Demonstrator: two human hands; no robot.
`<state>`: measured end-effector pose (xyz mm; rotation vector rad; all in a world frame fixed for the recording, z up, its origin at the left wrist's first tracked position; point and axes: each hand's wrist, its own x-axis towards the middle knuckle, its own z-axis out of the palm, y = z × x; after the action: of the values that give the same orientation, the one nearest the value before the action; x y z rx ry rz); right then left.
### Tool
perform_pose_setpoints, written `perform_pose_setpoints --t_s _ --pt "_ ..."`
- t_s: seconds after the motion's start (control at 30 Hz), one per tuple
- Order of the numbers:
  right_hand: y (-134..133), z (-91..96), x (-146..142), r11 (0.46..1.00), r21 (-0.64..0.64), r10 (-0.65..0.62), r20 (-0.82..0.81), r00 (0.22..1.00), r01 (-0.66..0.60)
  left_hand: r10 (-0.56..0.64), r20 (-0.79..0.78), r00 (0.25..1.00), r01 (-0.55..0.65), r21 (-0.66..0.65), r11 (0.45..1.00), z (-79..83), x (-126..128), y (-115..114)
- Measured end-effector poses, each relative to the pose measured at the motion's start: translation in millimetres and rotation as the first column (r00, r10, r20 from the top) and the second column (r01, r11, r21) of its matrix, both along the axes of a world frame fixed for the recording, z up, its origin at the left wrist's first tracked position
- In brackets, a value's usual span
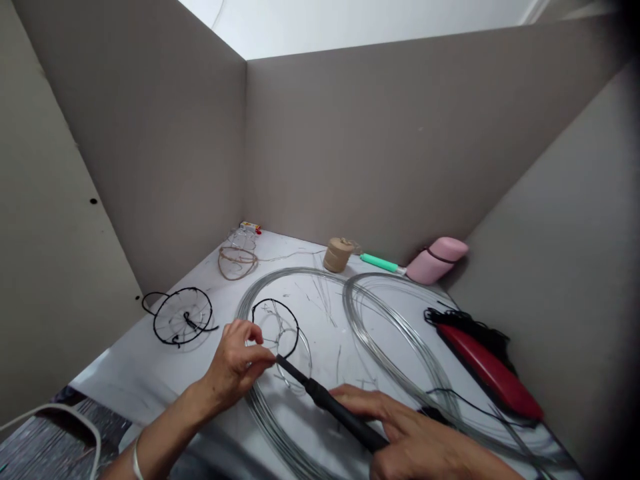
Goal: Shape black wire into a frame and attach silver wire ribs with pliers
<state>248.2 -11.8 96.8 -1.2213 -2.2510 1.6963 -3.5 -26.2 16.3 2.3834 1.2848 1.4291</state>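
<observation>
My left hand (239, 360) pinches thumb and forefinger together at the lower edge of a small wire frame (299, 327), its ring partly wrapped in black cord. The fingers hide the exact spot they grip. In my right hand (395, 433) is a black tool (345, 417) with a thick handle and a thinner, straight barrel. Its tip meets the left fingertips beside the black-wrapped ring. Bare silver wire loops hang below and behind that ring. Farther left lies another wire frame (211, 310) with a black-wrapped rim and thin spokes.
Large coils of silver wire (377, 353) spread over the white table (180, 370). Toward the back are a brown twine spool (338, 255), a green-handled tool (379, 262), a pink bottle (437, 260) and a twine-wrapped frame (238, 263). A red case (487, 367) with black cord lies right. Partitions enclose the table.
</observation>
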Motion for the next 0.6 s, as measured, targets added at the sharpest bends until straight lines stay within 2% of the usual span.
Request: perform_pose_setpoints --t_s 0.13,0.2,0.3,0.4,0.53,0.6 --pt "-2.3 4.0 1.6 0.99 -0.135 -0.04 0.013 0.999 0.041 -0.016 0.046 0.999 0.021 -0.114 0.993 -4.2 7.4 4.2" --pt "-4.7 4.8 5.0 0.982 -0.166 -0.088 0.015 0.996 0.089 0.023 0.097 0.995 -0.009 -0.142 0.99 -10.8 12.0 4.0" --pt "-10.2 4.9 9.6 0.976 -0.168 -0.134 0.04 0.99 0.139 0.118 0.145 0.982 -0.094 -0.158 0.983 -22.7 17.9 2.7" --pt "-16.6 0.6 13.5 0.968 -0.145 -0.202 0.041 0.979 0.206 0.165 0.178 0.97 -0.132 -0.181 0.975 -30.8 22.2 2.6" --pt "-23.6 -14.9 20.9 0.905 -0.173 -0.401 -0.037 0.916 0.389 0.226 0.268 0.937 -0.182 -0.18 0.967 -31.3 25.4 5.9" --pt "-25.9 -22.6 24.2 0.877 -0.201 -0.457 -0.079 0.886 0.435 0.238 0.334 0.912 -0.2 -0.146 0.969 -29.4 26.1 8.3"
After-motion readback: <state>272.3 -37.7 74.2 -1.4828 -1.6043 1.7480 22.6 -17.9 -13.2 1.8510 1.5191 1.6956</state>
